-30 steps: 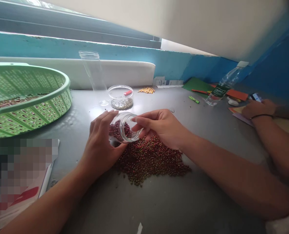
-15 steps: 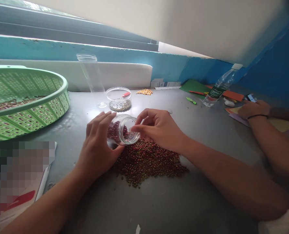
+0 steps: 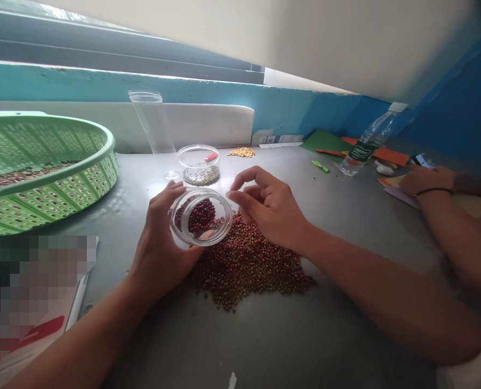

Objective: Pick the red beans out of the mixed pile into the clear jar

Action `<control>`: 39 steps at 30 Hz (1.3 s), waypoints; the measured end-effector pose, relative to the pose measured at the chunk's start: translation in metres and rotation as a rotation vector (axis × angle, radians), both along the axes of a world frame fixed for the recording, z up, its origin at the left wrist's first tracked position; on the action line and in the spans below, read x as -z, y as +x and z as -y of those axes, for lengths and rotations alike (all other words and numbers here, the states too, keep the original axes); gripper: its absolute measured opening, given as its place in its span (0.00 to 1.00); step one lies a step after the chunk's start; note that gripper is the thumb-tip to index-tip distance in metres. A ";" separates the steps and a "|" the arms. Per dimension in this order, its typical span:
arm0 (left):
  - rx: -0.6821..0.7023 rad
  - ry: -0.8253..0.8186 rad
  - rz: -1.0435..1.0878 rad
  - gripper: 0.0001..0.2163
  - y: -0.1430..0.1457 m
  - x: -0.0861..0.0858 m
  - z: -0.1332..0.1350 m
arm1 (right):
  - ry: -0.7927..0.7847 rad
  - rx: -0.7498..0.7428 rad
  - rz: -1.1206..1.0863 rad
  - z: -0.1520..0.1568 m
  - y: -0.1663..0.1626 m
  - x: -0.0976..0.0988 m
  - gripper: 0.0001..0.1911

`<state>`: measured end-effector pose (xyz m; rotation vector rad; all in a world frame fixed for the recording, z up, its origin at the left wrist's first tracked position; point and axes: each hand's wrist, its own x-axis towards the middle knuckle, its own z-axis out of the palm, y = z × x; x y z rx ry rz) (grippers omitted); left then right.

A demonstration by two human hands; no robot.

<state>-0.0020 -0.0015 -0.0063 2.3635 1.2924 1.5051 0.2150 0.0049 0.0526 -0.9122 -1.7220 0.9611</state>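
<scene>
While my left hand (image 3: 157, 232) grips the clear jar (image 3: 228, 216) of dark red beans (image 3: 200, 215), tilted at the bean pile (image 3: 252, 265), my right hand (image 3: 271, 210) bunches its fingertips beside the mouth; whether they pinch anything, I cannot tell. The bottle (image 3: 380, 129) has a green label (image 3: 361, 152), its lettering too small to read. Grey tabletop (image 3: 273, 340) separates pile from green basket (image 3: 62, 200), which holds seeds (image 3: 25, 175).

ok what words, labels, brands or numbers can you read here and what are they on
Label on the water bottle: perhaps "C'estbon", too blurred to be sure.
Small printed papers at the back: too small to read.
Flat printed item at left: mostly pixelated, nothing legible.
Jar in the left hand: no lettering visible.
</scene>
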 end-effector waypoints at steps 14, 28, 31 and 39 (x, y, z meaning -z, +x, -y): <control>0.022 0.051 0.112 0.46 0.002 0.001 0.000 | -0.060 -0.436 0.861 -0.003 0.018 -0.012 0.13; -0.089 0.026 0.136 0.48 0.006 -0.002 0.003 | 0.226 -0.564 0.647 0.003 -0.003 0.017 0.14; -0.096 0.017 0.134 0.47 0.007 -0.003 0.003 | 0.203 -0.558 0.637 0.002 -0.003 0.019 0.09; -0.105 -0.009 0.134 0.47 0.004 -0.004 0.002 | -0.353 -0.334 0.350 0.000 -0.003 0.010 0.09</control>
